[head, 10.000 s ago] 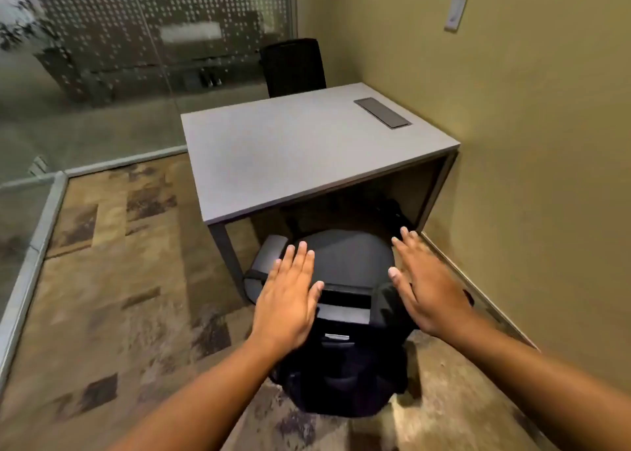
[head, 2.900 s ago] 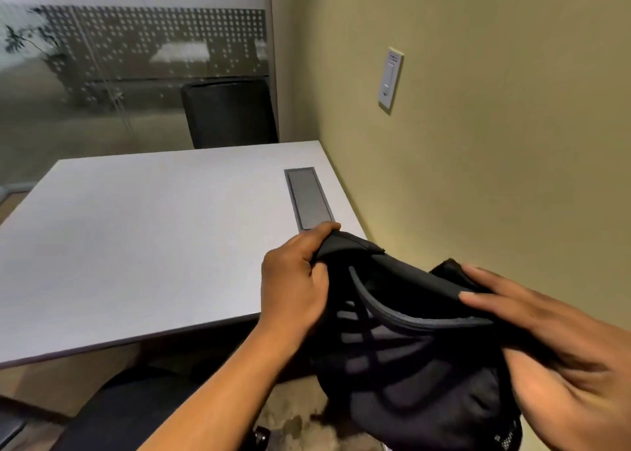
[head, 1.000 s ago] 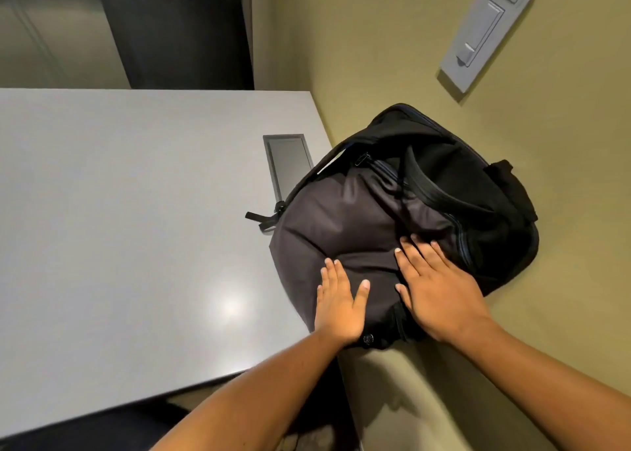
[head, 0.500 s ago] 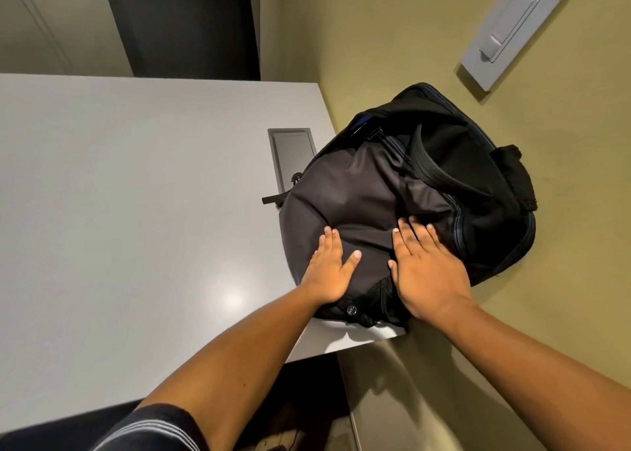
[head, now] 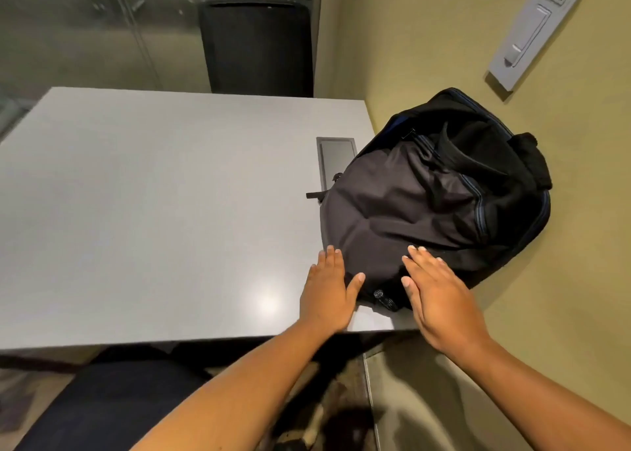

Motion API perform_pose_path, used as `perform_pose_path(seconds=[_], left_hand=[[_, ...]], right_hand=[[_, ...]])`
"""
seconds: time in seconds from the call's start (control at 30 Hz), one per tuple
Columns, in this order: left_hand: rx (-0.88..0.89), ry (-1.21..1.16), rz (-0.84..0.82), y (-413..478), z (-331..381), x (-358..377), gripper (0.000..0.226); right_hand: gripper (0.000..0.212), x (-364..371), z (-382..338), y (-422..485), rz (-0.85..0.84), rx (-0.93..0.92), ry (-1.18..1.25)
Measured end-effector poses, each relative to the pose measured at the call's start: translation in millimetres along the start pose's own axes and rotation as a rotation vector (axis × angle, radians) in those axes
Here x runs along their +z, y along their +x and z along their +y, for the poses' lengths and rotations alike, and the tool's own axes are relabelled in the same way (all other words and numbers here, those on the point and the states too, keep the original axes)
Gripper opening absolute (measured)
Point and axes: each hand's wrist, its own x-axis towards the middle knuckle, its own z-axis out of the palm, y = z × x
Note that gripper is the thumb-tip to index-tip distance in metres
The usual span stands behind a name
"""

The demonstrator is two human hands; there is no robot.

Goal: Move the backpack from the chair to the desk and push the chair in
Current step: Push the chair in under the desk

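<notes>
backpack (head: 433, 204): now on desk (head: 153, 194), was carried; left hand (head: 326, 291) and right hand (head: 440, 293) flat, empty, easing off. chair (head: 112, 406): unpushed.

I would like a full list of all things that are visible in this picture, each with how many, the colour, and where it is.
backpack: one, black and dark grey with blue trim, on the desk's right end, leaning against the wall.
desk: one, light grey top, centre of the view.
cable hatch: one, dark grey, set into the desk top, partly covered by the backpack.
near chair: one, dark seat, below the desk's front edge.
far chair: one, black back, behind the desk.
wall switch: one, white, on the yellow wall at upper right.
glass partition: one, frosted with dots, upper left.
carpet: patterned brown, under the desk.
left hand: open, flat, at the backpack's near edge.
right hand: open, flat, at the backpack's near edge.
</notes>
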Motion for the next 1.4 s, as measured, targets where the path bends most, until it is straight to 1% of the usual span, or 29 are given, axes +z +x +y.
perform_pose_path(seconds=[0.13,0.2,0.33,0.5,0.63,0.7,0.77,0.83,0.9,1.0,1.17,1.27,1.4], left_hand=[[0.044,0.14,0.043,-59.8,-2.4,-10.9,0.074],[0.008,0.176,0.065,-94.2,-0.9,-12.3,0.075],[-0.059,0.254,0.121,-171.8,1.7,-13.8,0.077],[-0.146,0.31,0.162,-271.2,-4.1,-24.3,0.078],[-0.196,0.271,0.281,-340.6,-20.5,-51.5,0.076],[-0.2,0.285,0.331,-363.2,-29.0,-66.3,0.075],[-0.24,0.297,0.384,-410.0,-46.7,-80.1,0.075],[-0.26,0.3,0.393,-426.5,-51.6,-84.8,0.076],[-0.283,0.284,0.396,-462.7,-62.2,-90.0,0.077],[-0.275,0.301,0.399,-522.3,-82.8,-101.7,0.076],[-0.255,0.377,0.454,-641.3,-139.6,-151.4,0.075],[-0.228,0.38,0.455,-703.2,-164.3,-176.9,0.075],[-0.278,0.351,0.494,-789.7,-199.2,-209.2,0.074]], right_hand=[[0.047,10.2,-13.8,-44.0,0.004,-0.005,0.083],[0.049,11.3,-14.7,-61.3,-0.024,0.0,0.099],[0.052,12.6,-25.1,-97.8,-0.047,-0.062,0.088],[0.051,16.0,-67.7,-154.4,-0.073,-0.148,0.138],[0.054,9.0,-122.9,-191.4,-0.066,-0.263,0.179],[0.054,2.8,-145.4,-203.9,-0.059,-0.29,0.221],[0.053,1.7,-184.8,-230.4,-0.054,-0.375,0.242],[0.053,-2.6,-195.6,-242.3,-0.074,-0.386,0.264],[0.053,-1.2,-218.6,-265.3,-0.075,-0.423,0.257],[0.056,7.9,-257.7,-303.5,-0.06,-0.414,0.273],[0.055,35.9,-363.8,-371.4,-0.047,-0.449,0.272],[0.054,47.0,-410.3,-414.0,-0.039,-0.385,0.314],[0.056,56.2,-481.3,-466.2,-0.051,-0.397,0.362]])
